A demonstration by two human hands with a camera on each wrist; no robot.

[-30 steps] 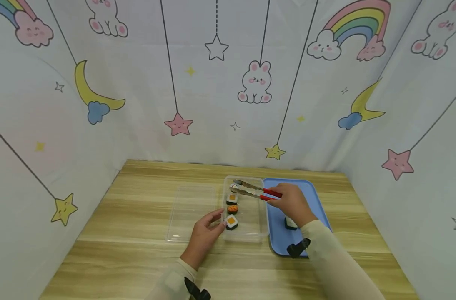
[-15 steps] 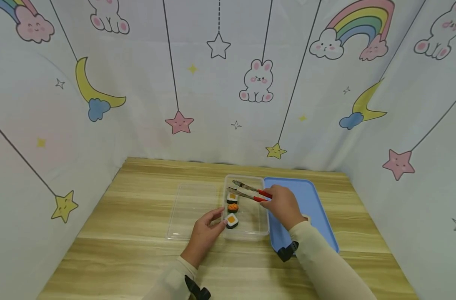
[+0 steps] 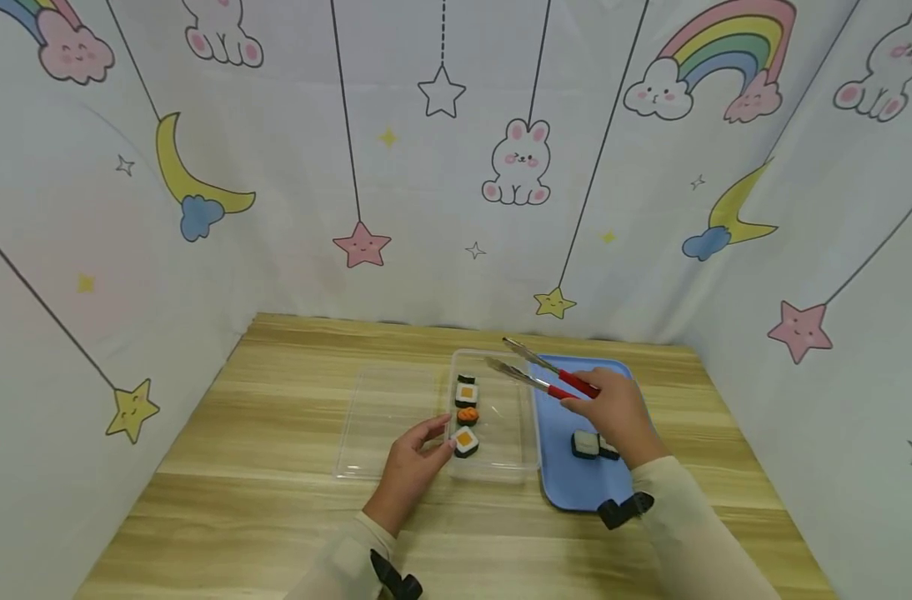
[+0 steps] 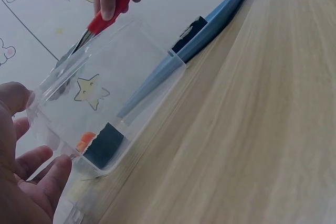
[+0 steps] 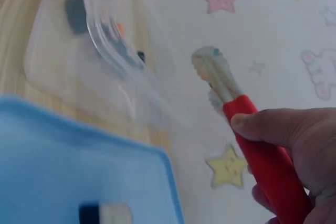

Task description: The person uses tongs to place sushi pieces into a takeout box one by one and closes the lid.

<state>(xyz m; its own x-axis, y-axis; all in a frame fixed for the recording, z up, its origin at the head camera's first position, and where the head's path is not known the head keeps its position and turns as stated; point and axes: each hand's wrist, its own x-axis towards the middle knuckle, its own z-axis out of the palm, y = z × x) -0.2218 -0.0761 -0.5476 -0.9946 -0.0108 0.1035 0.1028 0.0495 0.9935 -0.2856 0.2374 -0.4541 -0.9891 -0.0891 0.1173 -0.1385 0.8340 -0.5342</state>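
My right hand [image 3: 609,408] grips metal tongs [image 5: 273,166] by their red handles. The tong arms stand spread, tips over the far right of a clear plastic box [image 3: 501,467], with nothing between them. Along the box's left side lies a column of toy sushi: a dark piece [image 3: 466,379] at the far end, a white roll with an orange centre [image 3: 467,393], an orange-topped piece [image 3: 467,415] and a nearer white-and-orange roll [image 3: 466,442]. My left hand [image 3: 413,458] touches the box's left wall with its fingertips, fingers loosely bent.
Right of the box, a blue tray [image 3: 568,492] holds a pale-topped sushi piece [image 3: 585,444] and another [image 3: 608,447] partly behind my right hand. A clear lid [image 3: 388,425] lies left of the box on the wooden table [image 3: 261,450]. A printed curtain [image 3: 441,200] encloses the back and sides.
The tongs have drawn from the sushi column rightward and upward, their arms spread. The sushi on the tray shows again from behind my right hand. My left hand has stayed at the box.
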